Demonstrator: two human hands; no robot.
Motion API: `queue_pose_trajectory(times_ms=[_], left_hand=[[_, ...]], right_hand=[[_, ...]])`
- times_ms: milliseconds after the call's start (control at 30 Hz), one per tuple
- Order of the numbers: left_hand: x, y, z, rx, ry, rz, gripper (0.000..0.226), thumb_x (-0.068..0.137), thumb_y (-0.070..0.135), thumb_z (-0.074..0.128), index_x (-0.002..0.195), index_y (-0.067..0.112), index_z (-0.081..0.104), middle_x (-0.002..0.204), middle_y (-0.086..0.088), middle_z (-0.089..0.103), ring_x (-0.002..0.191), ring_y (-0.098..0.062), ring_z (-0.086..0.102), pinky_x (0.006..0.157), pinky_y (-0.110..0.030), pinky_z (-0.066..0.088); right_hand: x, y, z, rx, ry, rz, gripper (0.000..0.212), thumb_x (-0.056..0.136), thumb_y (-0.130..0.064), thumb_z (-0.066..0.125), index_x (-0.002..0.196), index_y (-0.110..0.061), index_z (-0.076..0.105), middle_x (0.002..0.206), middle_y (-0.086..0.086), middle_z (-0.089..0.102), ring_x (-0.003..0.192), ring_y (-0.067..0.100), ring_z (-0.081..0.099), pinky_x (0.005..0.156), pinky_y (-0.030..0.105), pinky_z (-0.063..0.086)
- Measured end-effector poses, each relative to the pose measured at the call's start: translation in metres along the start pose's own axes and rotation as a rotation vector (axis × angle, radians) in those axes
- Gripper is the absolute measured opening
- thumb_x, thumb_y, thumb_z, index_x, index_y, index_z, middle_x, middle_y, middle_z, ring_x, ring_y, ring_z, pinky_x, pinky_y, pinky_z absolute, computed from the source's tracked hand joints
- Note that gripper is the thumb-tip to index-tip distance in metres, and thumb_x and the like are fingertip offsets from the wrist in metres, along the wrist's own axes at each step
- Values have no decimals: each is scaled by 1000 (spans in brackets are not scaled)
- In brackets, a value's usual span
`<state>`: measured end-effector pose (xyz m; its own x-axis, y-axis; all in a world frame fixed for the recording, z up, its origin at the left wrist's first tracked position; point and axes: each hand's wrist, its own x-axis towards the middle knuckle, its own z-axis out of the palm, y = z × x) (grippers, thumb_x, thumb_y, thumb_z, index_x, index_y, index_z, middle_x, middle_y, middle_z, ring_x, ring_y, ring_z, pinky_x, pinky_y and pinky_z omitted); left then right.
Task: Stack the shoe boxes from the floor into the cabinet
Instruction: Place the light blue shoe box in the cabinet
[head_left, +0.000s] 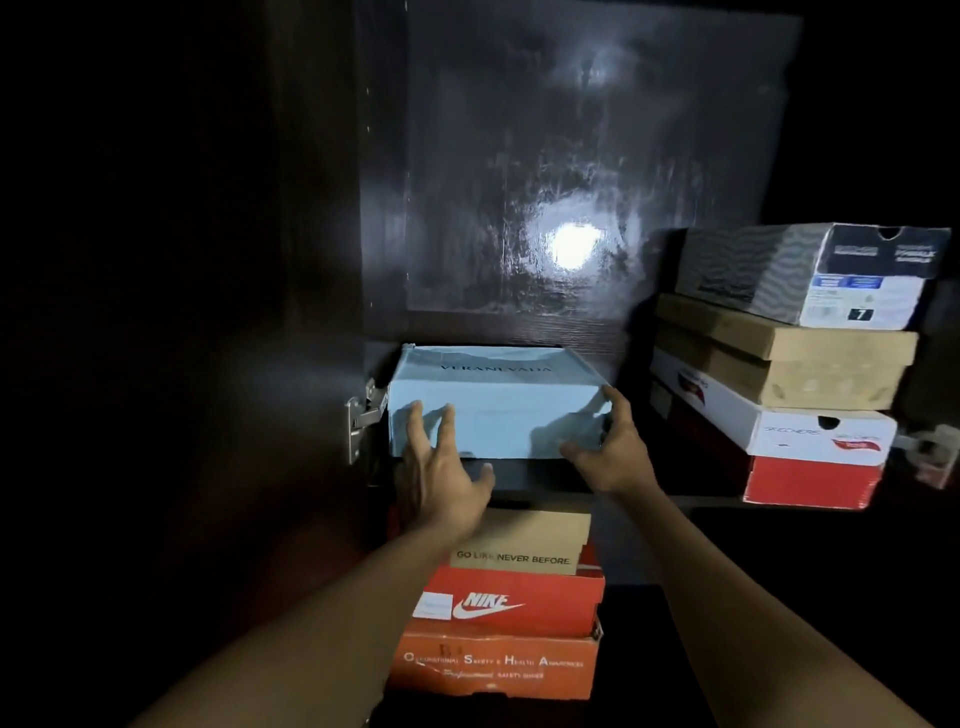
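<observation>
A light blue shoe box (498, 384) with dark lettering on its lid sits on a dark cabinet shelf (524, 479), against the left wall. My left hand (441, 467) is open, its spread fingertips on the box's front face. My right hand (613, 452) is open too, cupped loosely at the box's right front corner with its fingertips touching. On the level below stand three stacked boxes: a tan one (540, 540), a red Nike one (519, 603) and an orange one (493, 665).
On the right of the same shelf is a stack of several boxes: a grey patterned one (753, 265), a brown one (810, 364), a white one (810, 436) and a red one (810, 483). A metal hinge (363, 415) sits left of the blue box. The glossy back panel (571, 156) shows a bright glare.
</observation>
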<state>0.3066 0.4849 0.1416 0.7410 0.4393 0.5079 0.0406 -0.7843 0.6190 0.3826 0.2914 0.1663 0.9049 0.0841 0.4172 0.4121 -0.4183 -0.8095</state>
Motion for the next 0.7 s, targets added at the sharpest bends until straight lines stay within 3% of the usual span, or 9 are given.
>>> queue_pose_trajectory(times_ms=[133,233,333,400,600,700], left_hand=[[30,-5,-5,21,-107,-190,88,82,54,66,154,38,19,162,6,-17,135,-38,40,109,-44,35],[41,-5,-9,107,-194,-200,87,85,58,61,155,39,13,163,7,-18,138,-35,37,114,-46,26],[38,-4,-12,148,-216,-173,89,87,57,60,156,40,7,163,6,-21,140,-35,35,116,-46,23],[37,-9,-10,124,-235,-167,92,86,54,63,156,40,5,163,6,-21,143,-35,29,117,-46,23],[14,-16,-34,-39,-347,-94,98,83,50,71,157,37,8,165,-1,-1,150,-29,15,119,-45,26],[-17,-4,-58,-75,-387,-65,98,85,44,73,158,33,8,165,-4,1,151,-26,11,120,-39,22]], right_hand=[[21,4,15,3,-57,17,107,66,-27,87,148,-39,19,138,11,49,121,29,55,103,45,50],[35,10,18,-6,-97,22,118,52,-45,86,146,-46,15,138,11,50,123,30,54,103,49,49],[29,2,13,-36,-153,34,119,69,-19,87,157,-32,8,147,11,40,133,29,44,112,42,41],[24,2,14,-38,-156,32,118,75,-13,85,158,-30,2,154,9,29,138,29,37,114,41,37],[-29,-16,14,-84,-210,28,111,81,-28,80,158,-35,1,164,8,7,148,33,19,119,49,28],[-64,-26,-3,-113,-228,49,115,70,-47,82,148,-58,-2,160,7,24,144,29,34,113,49,39]])
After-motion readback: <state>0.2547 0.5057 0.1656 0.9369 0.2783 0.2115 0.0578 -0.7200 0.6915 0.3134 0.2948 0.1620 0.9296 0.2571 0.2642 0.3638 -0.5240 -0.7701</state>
